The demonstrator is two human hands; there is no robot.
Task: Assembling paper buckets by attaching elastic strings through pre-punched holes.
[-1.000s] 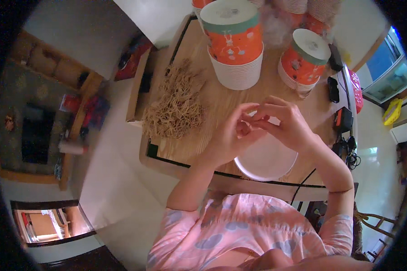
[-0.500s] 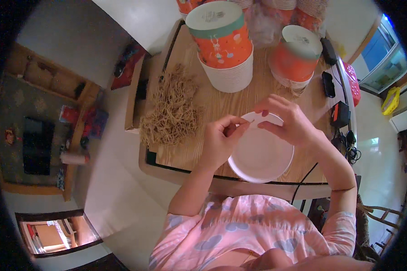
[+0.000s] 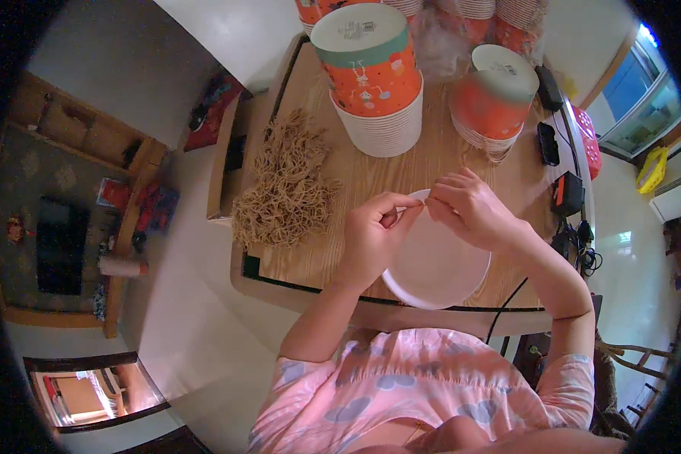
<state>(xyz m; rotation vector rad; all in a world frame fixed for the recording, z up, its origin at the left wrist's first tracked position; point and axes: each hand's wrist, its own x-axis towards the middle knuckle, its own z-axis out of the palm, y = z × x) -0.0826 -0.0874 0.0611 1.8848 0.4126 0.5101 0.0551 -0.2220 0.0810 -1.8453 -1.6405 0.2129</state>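
Observation:
A round white paper tub (image 3: pixel 437 265), seen from above with its pale inside showing, is at the near edge of the table in front of me. At its far rim my left hand (image 3: pixel 380 227) is closed, thumb and forefinger pinched together. My right hand (image 3: pixel 473 208) meets it there from the other side, its fingers also closed in a pinch. The fingertips touch or nearly touch, and whatever is between them is too small or hidden to make out. To the left of my left hand lies a loose heap of brown twine pieces (image 3: pixel 291 189).
Beyond the hands stands a tall upside-down stack of orange and white paper tubs (image 3: pixel 378 98), with a shorter stack (image 3: pixel 495 98) to its right. More stacks in clear plastic (image 3: pixel 446 38) are at the back. Black cables (image 3: pixel 583 242) and an orange-black box (image 3: pixel 567 193) line the right table edge.
My right hand has moved down and left, and its fingers, spread apart before, are now drawn together against my left fingertips. The left hand has hardly moved.

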